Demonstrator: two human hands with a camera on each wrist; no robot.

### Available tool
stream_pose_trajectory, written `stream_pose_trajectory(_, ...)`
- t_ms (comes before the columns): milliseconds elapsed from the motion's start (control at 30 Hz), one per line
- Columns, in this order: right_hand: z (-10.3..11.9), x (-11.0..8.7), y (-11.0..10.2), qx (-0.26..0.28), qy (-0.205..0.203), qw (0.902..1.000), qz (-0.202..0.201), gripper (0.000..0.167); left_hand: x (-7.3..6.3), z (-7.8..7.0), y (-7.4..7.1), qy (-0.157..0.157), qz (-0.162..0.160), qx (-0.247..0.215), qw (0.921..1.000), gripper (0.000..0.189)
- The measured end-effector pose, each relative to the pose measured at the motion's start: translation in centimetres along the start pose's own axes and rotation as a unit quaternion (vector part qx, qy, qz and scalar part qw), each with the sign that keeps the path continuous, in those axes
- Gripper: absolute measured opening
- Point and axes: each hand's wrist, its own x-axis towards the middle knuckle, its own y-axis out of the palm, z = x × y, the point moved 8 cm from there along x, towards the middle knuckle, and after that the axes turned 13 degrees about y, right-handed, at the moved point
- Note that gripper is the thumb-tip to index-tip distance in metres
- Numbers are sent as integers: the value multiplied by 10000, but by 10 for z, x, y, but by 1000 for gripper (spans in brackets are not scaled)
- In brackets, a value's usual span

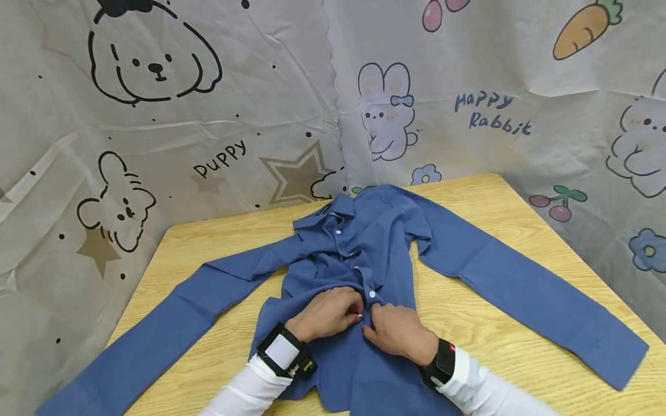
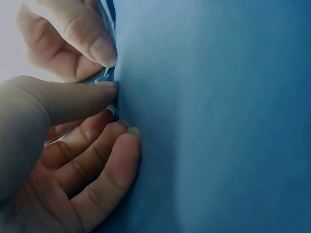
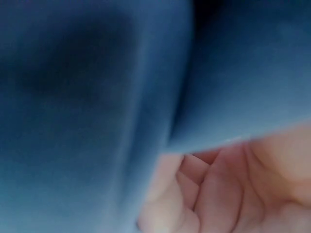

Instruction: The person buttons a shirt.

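Note:
A blue long-sleeved button-up shirt [image 1: 385, 231] lies front up, its collar toward the back and both sleeves spread. My left hand [image 1: 330, 312] pinches the front edge of the shirt between thumb and curled fingers, a small white spot showing at its fingertips. Close beside it, my right hand [image 1: 398, 330] grips the facing front edge, thumb and fingers bent into the cloth. The left wrist view has both sets of fingertips meeting along the placket, the left thumb [image 2: 82, 99] just below the right hand [image 2: 73, 36]. Just above the hands sits a white button [image 1: 372, 294]. Cloth hides part of the right fingers [image 3: 165, 208].
The shirt lies on a light wooden table [image 1: 478, 312]. Behind it hangs a pale curtain [image 1: 291, 75] printed with cartoon animals. The left sleeve [image 1: 156, 323] reaches the front left, while the other sleeve [image 1: 520, 289] stretches toward the right edge.

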Motion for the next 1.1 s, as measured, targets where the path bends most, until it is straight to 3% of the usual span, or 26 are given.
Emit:
stream_pose_trajectory(233, 2, 0, 3, 31, 43, 10000, -21, 38, 5, 3, 4, -147, 292, -46, 9995, 11)
stream_pose_trajectory(467, 9, -4, 1, -143, -148, 9989, -414, 29, 9, 0, 5, 135, 595, 73, 9981, 15)
stream_pose_trajectory(567, 9, -5, -1, -152, -95, 9994, -292, 28, 6, -3, 1, 309, 428, 182, 9984, 14)
stream_pose_trajectory(733, -2, -4, -3, 445, 104, 9986, 273, 25, -2, -9, -9, 591, -312, 342, 9972, 13)
stream_pose_trajectory(833, -12, -2, -5, 1234, 78, 9896, 730, 21, -6, -8, -15, 574, -751, -194, 9953, 10)
stream_pose_trajectory(933, -21, -2, -10, 2160, 65, 9690, 1197, 13, -8, -4, -21, 386, -1097, -1292, 9848, 12)
stream_pose_trajectory(1100, -32, -2, -25, 3406, 164, 9290, 1434, 4, -11, 3, -31, 121, -1676, -2923, 9414, 12)
